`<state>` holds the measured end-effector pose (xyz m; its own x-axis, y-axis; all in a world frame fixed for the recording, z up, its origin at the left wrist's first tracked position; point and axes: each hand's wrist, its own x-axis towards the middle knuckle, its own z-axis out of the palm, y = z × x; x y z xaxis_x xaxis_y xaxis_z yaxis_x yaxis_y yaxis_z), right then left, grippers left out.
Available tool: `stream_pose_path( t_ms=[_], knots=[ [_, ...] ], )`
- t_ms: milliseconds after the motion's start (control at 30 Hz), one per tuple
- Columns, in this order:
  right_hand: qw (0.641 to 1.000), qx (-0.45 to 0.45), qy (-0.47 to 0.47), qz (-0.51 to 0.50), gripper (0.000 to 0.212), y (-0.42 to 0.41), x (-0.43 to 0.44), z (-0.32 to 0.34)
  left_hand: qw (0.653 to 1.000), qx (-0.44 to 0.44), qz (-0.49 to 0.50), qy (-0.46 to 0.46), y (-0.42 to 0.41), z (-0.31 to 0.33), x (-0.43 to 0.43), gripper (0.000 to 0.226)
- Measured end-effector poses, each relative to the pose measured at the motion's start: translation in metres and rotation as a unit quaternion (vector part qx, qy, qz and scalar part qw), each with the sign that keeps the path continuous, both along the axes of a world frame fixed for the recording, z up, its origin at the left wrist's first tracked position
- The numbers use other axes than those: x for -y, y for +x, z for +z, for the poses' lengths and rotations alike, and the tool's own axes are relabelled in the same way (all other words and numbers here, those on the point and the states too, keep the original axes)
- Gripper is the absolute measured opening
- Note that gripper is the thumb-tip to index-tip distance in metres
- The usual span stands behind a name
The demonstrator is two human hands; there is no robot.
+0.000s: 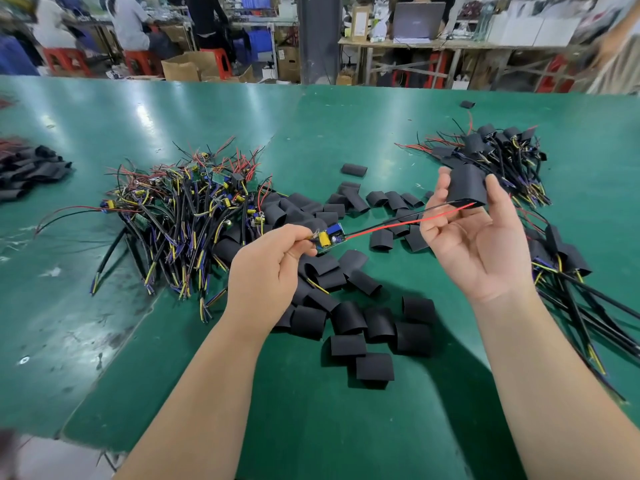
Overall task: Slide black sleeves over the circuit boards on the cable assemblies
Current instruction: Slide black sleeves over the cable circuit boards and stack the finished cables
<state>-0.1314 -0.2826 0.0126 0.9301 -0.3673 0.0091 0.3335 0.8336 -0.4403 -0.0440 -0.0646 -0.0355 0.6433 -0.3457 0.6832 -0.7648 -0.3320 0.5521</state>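
Above the glossy green mat point(346, 133), held mid-air.
Pinching the end of a small blue circuit board point(331, 238) with the left hand point(266, 271); clamping a matte, flattened black sleeve point(465, 187) in the right hand point(476, 237), thin red lead point(398, 222) at its mouth.

Bright overhead glare, blurred warped edges

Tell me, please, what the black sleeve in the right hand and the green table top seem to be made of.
Sleeve: thin, matte black tubing, probably soft plastic or rubber; dull and creased flat.
Table top: smooth green mat, perhaps vinyl or rubber; glossy, with bright light reflections.
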Motion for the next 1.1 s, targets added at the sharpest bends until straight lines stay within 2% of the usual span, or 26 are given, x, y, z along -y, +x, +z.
stream_pose_path(
  t_ms=[233, 433, 533, 633, 800, 933, 1033, 1100],
  knots=[
    [1.0, 0.007, -0.006, -0.003, 0.033, -0.002, -0.001, 0.002, 1.0, -0.011, 0.019, 0.002, 0.001, 0.0, -0.001, 0.02],
    [0.997, -0.002, -0.073, -0.039, 0.031, -0.004, -0.006, -0.001, 0.998, -0.015, 0.049, 0.023, 0.0, 0.001, -0.002, 0.017],
    [0.985, -0.041, -0.154, -0.059, 0.026, -0.001, -0.015, -0.005, 0.999, -0.015, 0.046, 0.024, -0.004, 0.002, 0.002, 0.014],
    [0.968, -0.063, -0.243, -0.02, 0.026, 0.004, -0.035, -0.014, 1.0, -0.007, 0.018, 0.024, -0.011, 0.003, 0.008, 0.016],
    [0.971, -0.043, -0.235, 0.03, 0.033, 0.006, -0.049, -0.021, 1.0, -0.021, -0.005, 0.009, -0.016, 0.003, 0.011, 0.016],
    [0.965, -0.043, -0.259, 0.024, 0.026, 0.004, -0.048, -0.022, 1.0, -0.026, -0.005, 0.002, -0.017, 0.004, 0.012, 0.016],
    [0.961, -0.053, -0.273, 0.004, 0.033, 0.005, -0.048, -0.022, 1.0, -0.023, 0.005, 0.009, -0.018, 0.004, 0.011, 0.016],
    [0.941, -0.061, -0.331, -0.022, 0.038, 0.004, -0.048, -0.023, 1.0, -0.006, 0.006, 0.018, -0.019, 0.005, 0.011, 0.015]
  ],
)
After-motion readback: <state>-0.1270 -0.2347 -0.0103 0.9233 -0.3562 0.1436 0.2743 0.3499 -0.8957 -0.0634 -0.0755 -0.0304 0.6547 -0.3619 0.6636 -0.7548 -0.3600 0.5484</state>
